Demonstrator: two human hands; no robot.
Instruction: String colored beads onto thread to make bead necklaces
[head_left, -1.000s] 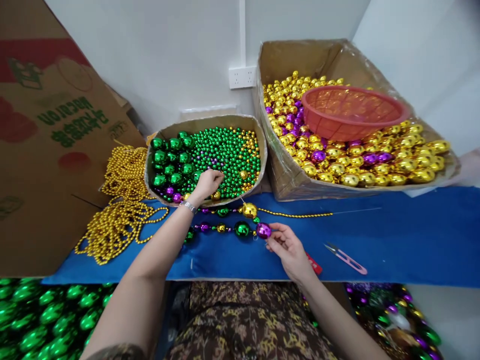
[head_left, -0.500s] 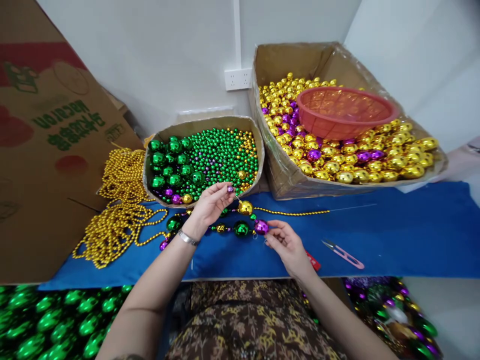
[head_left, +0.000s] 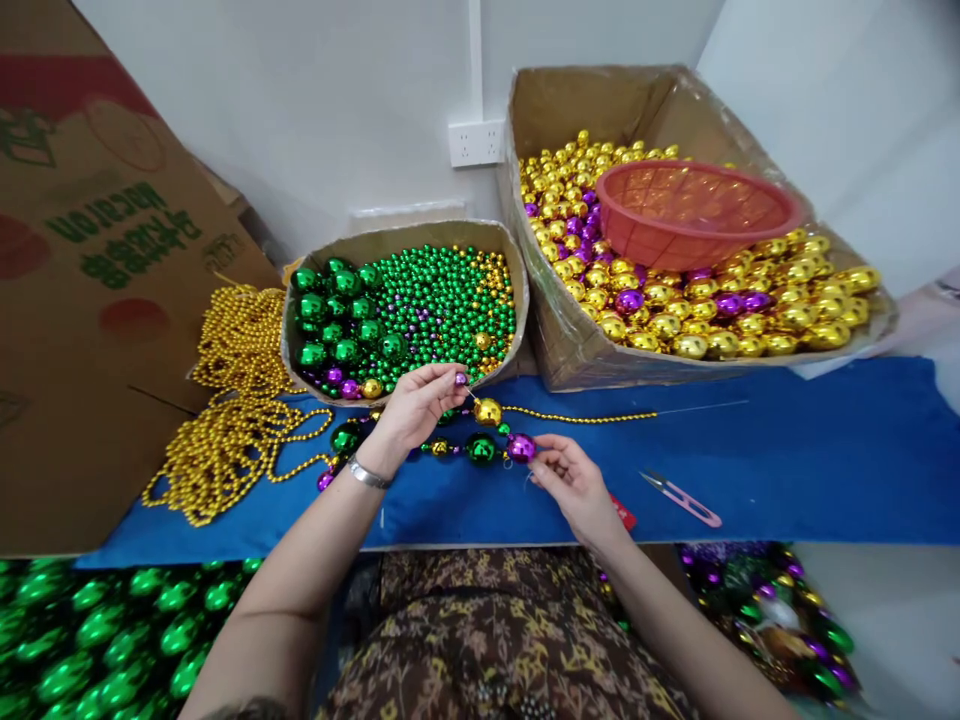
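Observation:
My left hand point(head_left: 415, 408) pinches a small purple bead point(head_left: 460, 378) just in front of the small cardboard box point(head_left: 517, 330) of green beads. My right hand point(head_left: 571, 483) is closed on the end of a bead string point(head_left: 457, 449) lying on the blue cloth point(head_left: 825, 450), right beside its large purple bead point(head_left: 521, 447). The string carries green, gold and purple beads. A large gold bead point(head_left: 487, 411) with a thin gold bead strand point(head_left: 585, 417) lies between my hands and the boxes.
A big cardboard box point(head_left: 570, 350) of gold and purple balls holds a red basket point(head_left: 694, 210). A heap of gold bead strands point(head_left: 232, 400) lies left. Pink snips point(head_left: 681, 497) lie right of my hand. Bins of green and mixed balls sit below the table edge.
My left hand came out of the green bead box with a small purple bead and now holds it above the string. My right hand stayed at the string's end.

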